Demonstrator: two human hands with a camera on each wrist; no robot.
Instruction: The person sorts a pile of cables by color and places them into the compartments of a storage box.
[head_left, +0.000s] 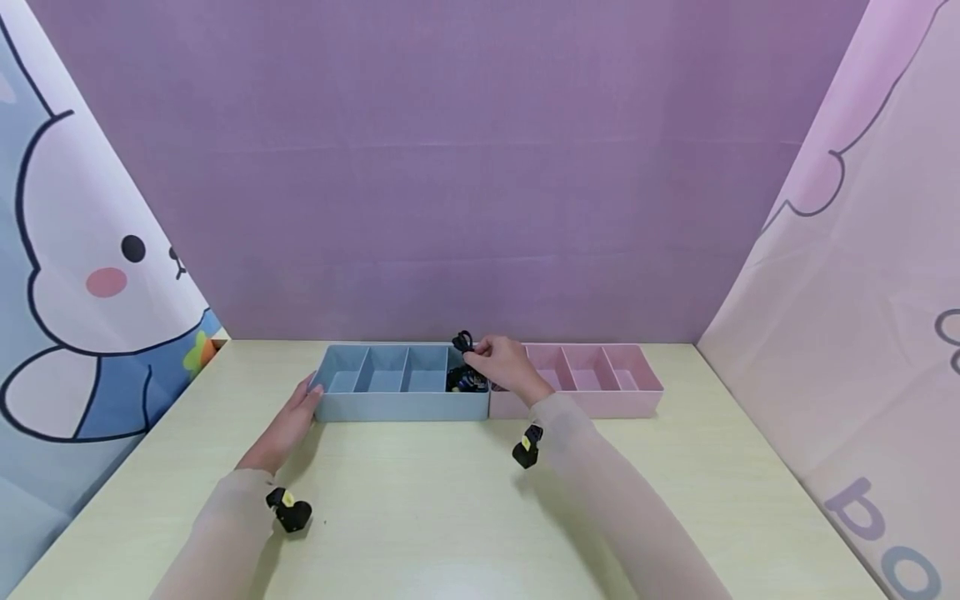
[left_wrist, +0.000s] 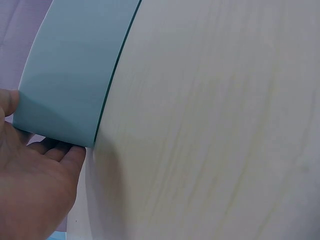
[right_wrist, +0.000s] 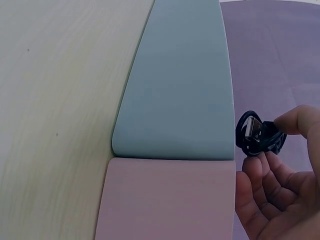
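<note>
A coiled black USB cable [head_left: 462,341] is pinched between the thumb and fingertips of my right hand [head_left: 504,363], above the rightmost compartment of the blue divided box [head_left: 401,407]. Its metal plug [right_wrist: 252,129] shows in the right wrist view. More dark cables [head_left: 467,380] lie in that compartment. My left hand [head_left: 288,421] grips the left end of the blue box; in the left wrist view the thumb [left_wrist: 9,101] is at the upper edge and the other fingers bend against the end wall.
A pink divided box [head_left: 585,406] stands end to end with the blue one, partly behind my right hand. Both sit at the back of a pale wooden table [head_left: 420,500], before a purple cloth backdrop [head_left: 480,183]. Printed cloths hang on both sides.
</note>
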